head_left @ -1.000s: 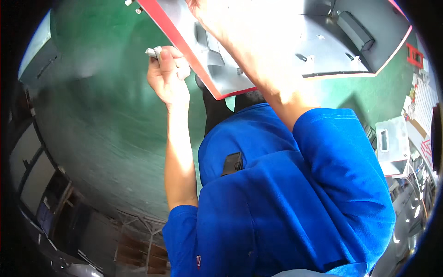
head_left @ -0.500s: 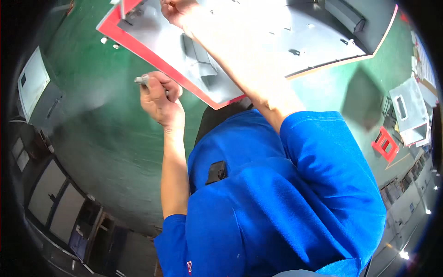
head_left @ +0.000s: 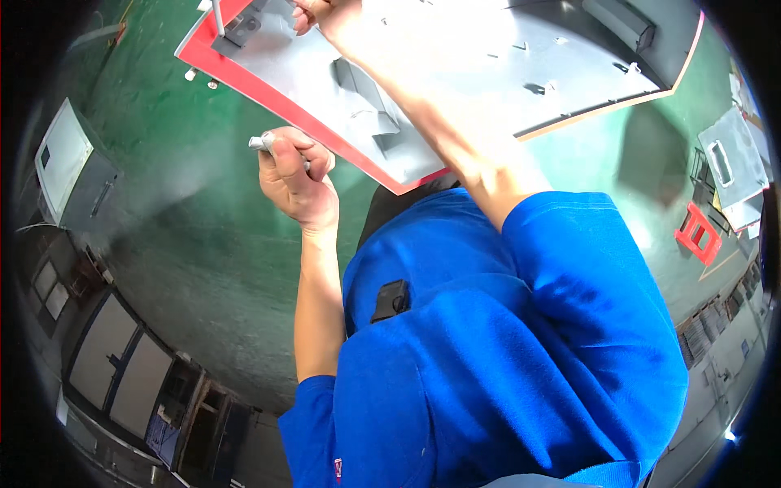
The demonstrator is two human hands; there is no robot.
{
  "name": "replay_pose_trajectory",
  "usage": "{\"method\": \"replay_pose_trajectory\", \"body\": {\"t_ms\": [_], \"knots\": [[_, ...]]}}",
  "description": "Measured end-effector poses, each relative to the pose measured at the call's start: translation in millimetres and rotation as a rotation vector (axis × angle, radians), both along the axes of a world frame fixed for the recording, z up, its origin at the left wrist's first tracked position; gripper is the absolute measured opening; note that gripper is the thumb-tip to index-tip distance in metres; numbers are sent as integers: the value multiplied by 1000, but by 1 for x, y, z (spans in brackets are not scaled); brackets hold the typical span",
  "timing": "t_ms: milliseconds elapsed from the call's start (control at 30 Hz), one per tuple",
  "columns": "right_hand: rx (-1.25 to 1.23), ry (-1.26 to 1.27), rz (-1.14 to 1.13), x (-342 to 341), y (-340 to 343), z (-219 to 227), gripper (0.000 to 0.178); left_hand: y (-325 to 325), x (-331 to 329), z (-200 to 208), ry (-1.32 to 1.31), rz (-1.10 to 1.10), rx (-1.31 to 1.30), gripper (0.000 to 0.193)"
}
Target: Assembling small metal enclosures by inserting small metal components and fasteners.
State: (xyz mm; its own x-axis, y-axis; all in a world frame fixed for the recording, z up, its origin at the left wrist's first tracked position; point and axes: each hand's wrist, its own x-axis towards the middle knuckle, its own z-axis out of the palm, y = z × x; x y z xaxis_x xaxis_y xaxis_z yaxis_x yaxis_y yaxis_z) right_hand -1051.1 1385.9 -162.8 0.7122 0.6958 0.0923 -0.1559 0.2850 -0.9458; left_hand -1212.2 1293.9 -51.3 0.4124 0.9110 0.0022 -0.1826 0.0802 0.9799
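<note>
A large grey metal panel with a red edge (head_left: 281, 112) lies in front of me, with small studs and brackets on its inner face. Left of its near edge, my left hand (head_left: 299, 180) is closed around small silvery-white cylindrical fittings (head_left: 258, 143), whose ends poke out past the thumb. My right arm reaches across the panel to its far left part. There my right hand (head_left: 332, 20) is above the metal surface with its fingers curled together; what they hold, if anything, cannot be made out. A thin upright rod (head_left: 218, 18) stands at the panel's left corner.
Small white round feet (head_left: 191, 75) stick out beside the panel's left edge. A white and grey metal box (head_left: 69, 167) stands on the green floor (head_left: 203, 244) at far left. At right are a red stool (head_left: 697, 234) and a pale metal casing (head_left: 732, 163).
The whole view has shifted slightly, moving the scene a little to the right. My left hand keeps its grip on the fittings; my right hand stays over the panel's far left part, its fingers turned slightly.
</note>
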Motion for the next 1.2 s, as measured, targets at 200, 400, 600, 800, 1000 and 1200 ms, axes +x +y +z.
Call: {"method": "replay_pose_trajectory", "body": {"t_ms": [200, 400, 600, 800, 1000, 1200], "knots": [[-7, 143, 112, -16, 8, -5, 22, -3, -8, 4, 21, 10, 31, 34], [18, 219, 171, -20, 16, -3, 22, 0, -6, 3, 76, 54, 72, 36], [21, 271, 238, -25, 5, 0, 21, -9, -9, 5, 57, 63, 43, 35], [40, 348, 329, -21, 13, -13, 21, -11, -2, -5, 15, 39, 38, 37], [113, 477, 429, -13, 35, -27, 21, -11, 10, -13, 7, 40, 15, 36], [185, 649, 561, -15, 68, -38, 21, -8, 19, -8, 1, 88, 22, 32]]}}
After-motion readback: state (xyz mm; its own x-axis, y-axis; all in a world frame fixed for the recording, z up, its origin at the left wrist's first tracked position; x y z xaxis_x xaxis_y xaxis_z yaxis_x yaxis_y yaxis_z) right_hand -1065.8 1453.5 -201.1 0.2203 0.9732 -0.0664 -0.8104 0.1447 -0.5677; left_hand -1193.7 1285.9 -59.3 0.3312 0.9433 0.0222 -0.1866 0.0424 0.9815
